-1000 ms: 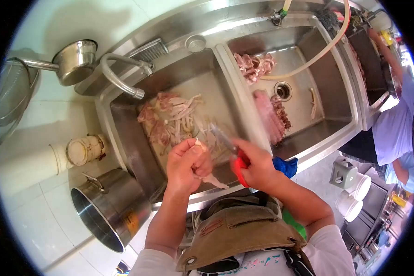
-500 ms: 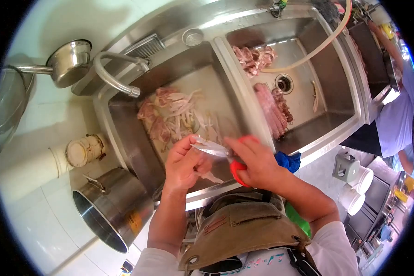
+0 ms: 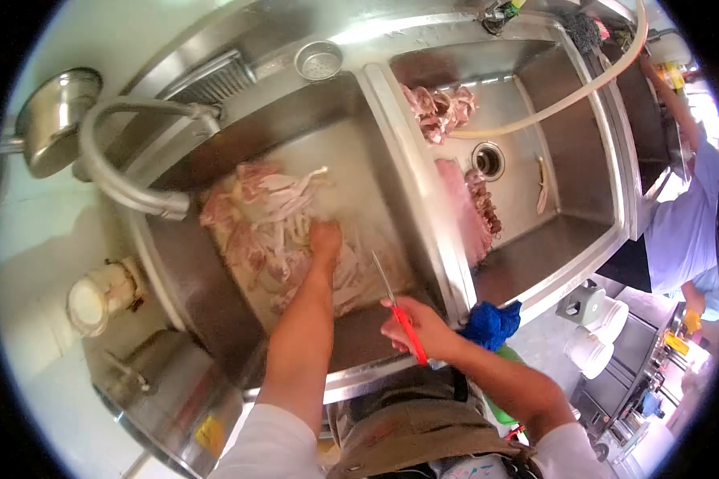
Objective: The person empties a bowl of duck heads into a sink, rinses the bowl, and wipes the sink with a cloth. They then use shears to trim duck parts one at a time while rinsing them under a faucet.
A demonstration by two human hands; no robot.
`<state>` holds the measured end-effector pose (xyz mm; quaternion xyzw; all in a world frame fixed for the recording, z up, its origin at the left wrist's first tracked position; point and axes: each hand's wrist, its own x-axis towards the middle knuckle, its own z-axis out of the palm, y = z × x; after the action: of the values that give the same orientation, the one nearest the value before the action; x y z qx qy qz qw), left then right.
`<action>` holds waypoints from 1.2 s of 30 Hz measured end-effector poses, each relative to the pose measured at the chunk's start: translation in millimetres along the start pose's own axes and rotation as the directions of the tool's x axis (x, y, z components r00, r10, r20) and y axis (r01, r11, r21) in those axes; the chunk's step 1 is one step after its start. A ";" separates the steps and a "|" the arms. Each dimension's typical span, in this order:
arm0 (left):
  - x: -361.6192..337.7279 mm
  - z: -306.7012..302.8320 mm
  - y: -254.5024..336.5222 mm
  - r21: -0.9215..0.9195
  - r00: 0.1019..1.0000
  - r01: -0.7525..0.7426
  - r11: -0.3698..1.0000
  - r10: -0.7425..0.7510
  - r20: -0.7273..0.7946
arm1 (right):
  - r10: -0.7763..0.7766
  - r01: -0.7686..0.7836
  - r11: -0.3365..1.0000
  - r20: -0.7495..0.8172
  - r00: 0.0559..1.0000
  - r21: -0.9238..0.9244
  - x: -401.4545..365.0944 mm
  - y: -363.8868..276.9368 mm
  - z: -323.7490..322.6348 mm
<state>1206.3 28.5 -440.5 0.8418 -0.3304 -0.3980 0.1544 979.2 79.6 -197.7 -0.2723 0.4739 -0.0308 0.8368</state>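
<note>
My left hand (image 3: 325, 239) reaches down into the left sink basin (image 3: 365, 120), in among pale raw meat pieces (image 3: 256, 199) lying in cloudy water; its fingers are hidden by the hand and the meat. Near the basin's front edge, my right hand (image 3: 415, 329) is closed round the red handles of a pair of scissors (image 3: 382, 275), whose blades point up and away over the basin. In the right basin (image 3: 567, 144) lie more raw meat (image 3: 439, 112) and a reddish pile of meat (image 3: 475, 211) near the divider.
A curved faucet (image 3: 120, 180) overhangs the left basin. A hose (image 3: 559, 116) runs into the right basin past the drain (image 3: 487, 161). A blue cloth (image 3: 491, 323) rests at the front edge. A steel pot (image 3: 168, 399) stands at left. Another person (image 3: 687, 231) is at right.
My left hand has left the scissor blades and gone forward into the meat. My right hand has drawn back slightly with the scissors, and the view has shifted.
</note>
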 end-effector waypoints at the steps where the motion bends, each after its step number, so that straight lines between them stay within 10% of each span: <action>1: 17.5 16.9 -5.2 0.124 0.996 -0.076 0.989 0.083 -0.045 | -0.002 0.002 1.000 -0.018 1.000 -0.002 -3.4 4.3 -2.8; 6: 84.2 39.3 -28.7 0.504 0.903 -0.280 0.817 0.402 -0.149 | -0.124 0.122 0.991 -0.050 0.991 -0.056 -15.4 24.3 -20.3; 9: 80.8 35.6 -23.6 0.537 0.978 -0.196 0.820 0.205 0.043 | -0.188 0.183 0.974 -0.020 0.982 -0.137 -22.0 26.5 -25.2; 13: 39.3 -5.1 -5.9 0.666 0.856 -0.455 0.591 0.496 0.144 | -0.316 0.316 0.934 0.029 0.948 -0.165 -31.6 14.8 -25.4; 17: -48.6 -112.6 161.0 -0.029 0.940 -0.331 0.943 0.327 -0.102 | -0.295 0.294 0.950 0.005 0.955 -0.109 -63.8 -11.2 -49.6; 20: -127.8 -140.7 274.6 -0.321 0.863 -0.465 0.825 0.504 0.044 | -0.265 0.272 0.951 -0.064 0.962 0.148 -104.2 -36.5 -71.0; 26: -179.5 6.0 397.9 -0.640 0.736 -0.378 0.669 0.637 0.231 | -0.364 0.489 0.778 -0.350 0.863 0.395 -169.8 -37.6 -125.8; 30: -130.5 201.3 388.2 -0.719 0.829 0.126 0.684 0.325 0.455 | -0.260 0.506 0.747 -0.511 0.819 0.431 -180.6 -16.2 -158.9; 36: -93.3 261.0 368.6 -0.254 0.850 -0.283 0.925 0.364 0.381 | -0.200 0.496 0.757 -0.573 0.795 0.425 -173.3 13.8 -187.4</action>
<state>801.7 -177.9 -360.6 0.6493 -0.4543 -0.5676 0.2233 729.5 65.1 -145.3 -0.0864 0.5797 -0.3962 0.7068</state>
